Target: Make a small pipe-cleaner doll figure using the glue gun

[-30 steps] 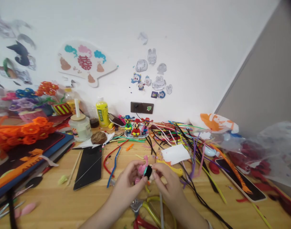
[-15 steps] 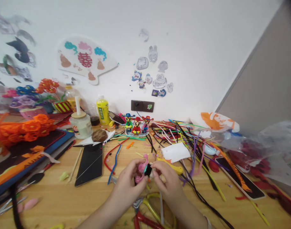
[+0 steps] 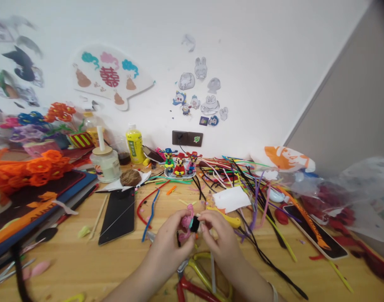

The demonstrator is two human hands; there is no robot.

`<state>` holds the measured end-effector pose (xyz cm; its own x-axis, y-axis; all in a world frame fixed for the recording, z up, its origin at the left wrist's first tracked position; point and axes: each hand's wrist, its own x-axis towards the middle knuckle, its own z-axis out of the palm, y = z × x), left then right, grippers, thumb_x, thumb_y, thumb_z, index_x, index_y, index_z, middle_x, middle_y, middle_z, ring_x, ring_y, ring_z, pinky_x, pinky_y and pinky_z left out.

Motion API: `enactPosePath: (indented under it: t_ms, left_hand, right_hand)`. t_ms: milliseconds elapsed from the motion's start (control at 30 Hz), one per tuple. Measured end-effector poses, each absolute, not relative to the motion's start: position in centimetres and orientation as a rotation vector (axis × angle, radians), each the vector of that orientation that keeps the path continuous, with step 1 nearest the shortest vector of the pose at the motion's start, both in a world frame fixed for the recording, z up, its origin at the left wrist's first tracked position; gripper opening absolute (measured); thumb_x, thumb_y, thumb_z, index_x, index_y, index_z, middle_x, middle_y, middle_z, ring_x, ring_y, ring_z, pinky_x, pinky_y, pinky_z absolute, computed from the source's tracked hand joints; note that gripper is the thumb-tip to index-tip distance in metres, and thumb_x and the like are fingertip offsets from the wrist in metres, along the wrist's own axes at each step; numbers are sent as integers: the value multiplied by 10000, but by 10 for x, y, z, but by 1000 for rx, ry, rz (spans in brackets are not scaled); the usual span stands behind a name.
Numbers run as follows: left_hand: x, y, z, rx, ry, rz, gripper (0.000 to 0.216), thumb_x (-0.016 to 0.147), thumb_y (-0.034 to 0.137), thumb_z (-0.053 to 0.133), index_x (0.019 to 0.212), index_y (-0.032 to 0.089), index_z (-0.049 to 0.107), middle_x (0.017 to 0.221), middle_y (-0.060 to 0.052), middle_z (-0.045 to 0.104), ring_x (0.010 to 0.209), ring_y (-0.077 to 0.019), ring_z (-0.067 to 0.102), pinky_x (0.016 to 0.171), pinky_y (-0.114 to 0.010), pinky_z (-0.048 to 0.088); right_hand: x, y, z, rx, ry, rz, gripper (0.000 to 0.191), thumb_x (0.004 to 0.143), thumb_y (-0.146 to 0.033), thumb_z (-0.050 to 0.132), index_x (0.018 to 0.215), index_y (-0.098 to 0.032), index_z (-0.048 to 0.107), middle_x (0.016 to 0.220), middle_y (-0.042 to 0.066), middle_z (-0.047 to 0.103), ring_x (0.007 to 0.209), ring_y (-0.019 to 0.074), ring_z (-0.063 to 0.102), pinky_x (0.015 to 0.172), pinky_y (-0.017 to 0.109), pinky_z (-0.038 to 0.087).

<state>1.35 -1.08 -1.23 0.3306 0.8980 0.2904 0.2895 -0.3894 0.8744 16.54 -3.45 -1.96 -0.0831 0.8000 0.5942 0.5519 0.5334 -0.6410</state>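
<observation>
Both my hands meet over the middle of the wooden table (image 3: 123, 264), pinching one small pipe-cleaner figure (image 3: 189, 221) that is pink with a black part. My left hand (image 3: 169, 243) grips the pink side with closed fingers. My right hand (image 3: 219, 239) pinches the black part from the right. Just below my wrists lie pliers with yellow and red handles (image 3: 195, 279). A yellow-handled tool (image 3: 226, 218) rests on the table right behind my right hand.
A heap of loose coloured pipe cleaners (image 3: 242, 180) spreads to the right. A black phone (image 3: 118, 216) lies left of my hands, another (image 3: 314, 230) at the right. Three small figurines (image 3: 179, 164), a yellow bottle (image 3: 134, 144), a jar (image 3: 105, 163) and orange pipe-cleaner flowers (image 3: 37, 165) stand at the back and left.
My hands keep hold of the small figure and have shifted slightly, turning it between the fingers. The view has tilted a little; nothing else on the table moved.
</observation>
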Motion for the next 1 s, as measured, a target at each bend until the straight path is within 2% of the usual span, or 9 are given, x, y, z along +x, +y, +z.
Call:
enactPosePath:
  t_ms: [233, 433, 567, 867, 1000]
  left_hand:
    - [14, -11, -13, 1858, 1065, 1047, 325, 664, 149, 514, 986, 189, 529, 877, -48, 606, 797, -185, 587, 722, -290, 468]
    - [14, -12, -15, 1889, 1067, 1043, 318, 673, 138, 508, 986, 190, 519, 841, -37, 604, 756, -173, 596, 666, -262, 475]
    - [13, -11, -15, 1905, 1066, 1059, 313, 673, 130, 506, 980, 189, 516, 869, -40, 607, 783, -176, 594, 724, -281, 467]
    - [15, -14, -9, 1882, 1077, 1017, 295, 698, 156, 495, 991, 189, 508, 861, -42, 616, 780, -179, 600, 700, -270, 466]
    - [13, -16, -8, 1944, 1070, 1004, 302, 728, 172, 480, 1029, 187, 477, 935, -58, 603, 846, -182, 587, 735, -275, 459]
  right_hand:
    - [164, -35, -21, -1114, -1721, 306, 231, 760, -101, 437, 921, -210, 561, 907, 58, 607, 859, 175, 549, 749, 303, 448]
    - [163, -35, -21, -1115, -1728, 316, 223, 766, -103, 437, 919, -215, 553, 912, 54, 599, 874, 175, 542, 759, 298, 439]
    - [164, -35, -23, -1103, -1725, 326, 227, 761, -93, 435, 923, -211, 542, 915, 51, 588, 869, 170, 536, 755, 292, 432]
    - [163, -36, -24, -1117, -1727, 311, 179, 790, -115, 425, 929, -205, 492, 908, 55, 574, 855, 165, 527, 736, 287, 428]
    - [164, -37, -23, -1137, -1736, 280, 160, 797, -129, 425, 917, -201, 502, 904, 55, 582, 849, 164, 533, 738, 284, 430]
